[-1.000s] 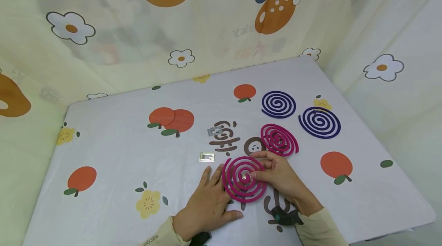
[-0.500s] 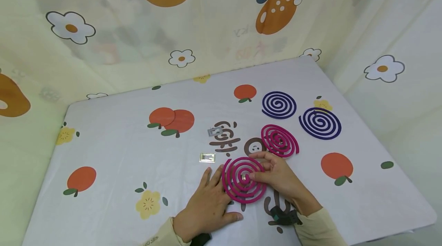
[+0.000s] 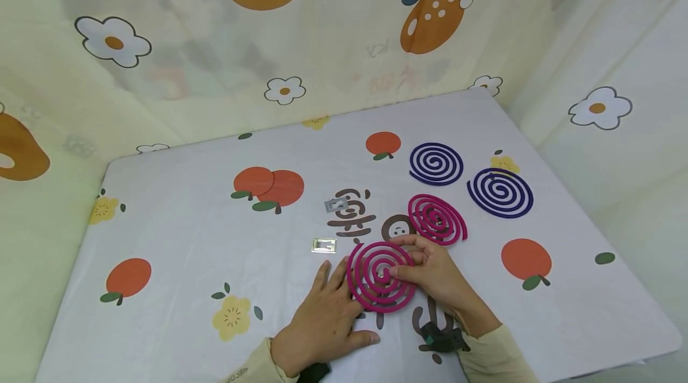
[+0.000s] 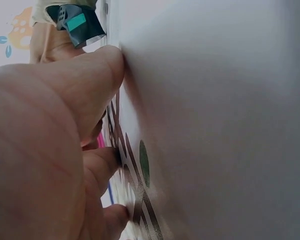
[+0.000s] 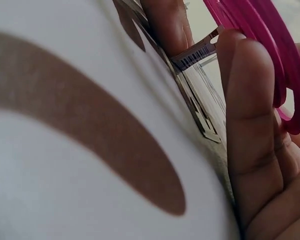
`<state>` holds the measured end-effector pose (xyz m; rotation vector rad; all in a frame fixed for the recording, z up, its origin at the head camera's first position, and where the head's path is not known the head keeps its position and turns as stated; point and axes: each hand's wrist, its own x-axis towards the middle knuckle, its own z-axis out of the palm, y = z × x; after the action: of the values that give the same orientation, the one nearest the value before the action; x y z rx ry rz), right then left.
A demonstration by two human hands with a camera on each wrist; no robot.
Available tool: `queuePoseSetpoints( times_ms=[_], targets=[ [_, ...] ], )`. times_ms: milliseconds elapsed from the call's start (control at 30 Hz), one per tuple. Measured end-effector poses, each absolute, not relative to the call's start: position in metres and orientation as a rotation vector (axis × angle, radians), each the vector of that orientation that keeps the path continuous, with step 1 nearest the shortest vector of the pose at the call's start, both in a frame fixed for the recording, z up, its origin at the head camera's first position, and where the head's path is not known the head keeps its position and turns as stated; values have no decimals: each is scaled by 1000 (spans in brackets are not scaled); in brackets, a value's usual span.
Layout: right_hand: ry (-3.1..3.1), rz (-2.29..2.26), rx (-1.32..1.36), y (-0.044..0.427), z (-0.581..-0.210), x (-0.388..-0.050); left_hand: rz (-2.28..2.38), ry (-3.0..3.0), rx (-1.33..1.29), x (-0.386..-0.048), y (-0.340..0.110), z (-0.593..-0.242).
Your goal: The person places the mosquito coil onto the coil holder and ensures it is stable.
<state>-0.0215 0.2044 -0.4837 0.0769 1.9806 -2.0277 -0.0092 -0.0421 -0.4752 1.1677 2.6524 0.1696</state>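
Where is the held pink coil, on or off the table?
Off the table: the right hand holds the pink coil, which shows clear of the surface in the right wrist view.

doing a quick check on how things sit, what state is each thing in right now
Left hand: palm down, resting
Right hand: pinching the held pink coil
Held pink coil: lifted
Other pink coil: unheld, flat or tilted unclear
Far navy coil: lying flat, unheld
Near navy coil: lying flat, unheld
Silver metal piece: lying unheld
Gold metal piece: lying unheld
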Motion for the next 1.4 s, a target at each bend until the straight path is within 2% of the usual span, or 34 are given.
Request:
queuePoseSetpoints(
  times_ms=[1400],
  targets=[
    [1907,-1952,-11,209,-479,-23,129,2675,1159,-8,-43,-476]
  ],
)
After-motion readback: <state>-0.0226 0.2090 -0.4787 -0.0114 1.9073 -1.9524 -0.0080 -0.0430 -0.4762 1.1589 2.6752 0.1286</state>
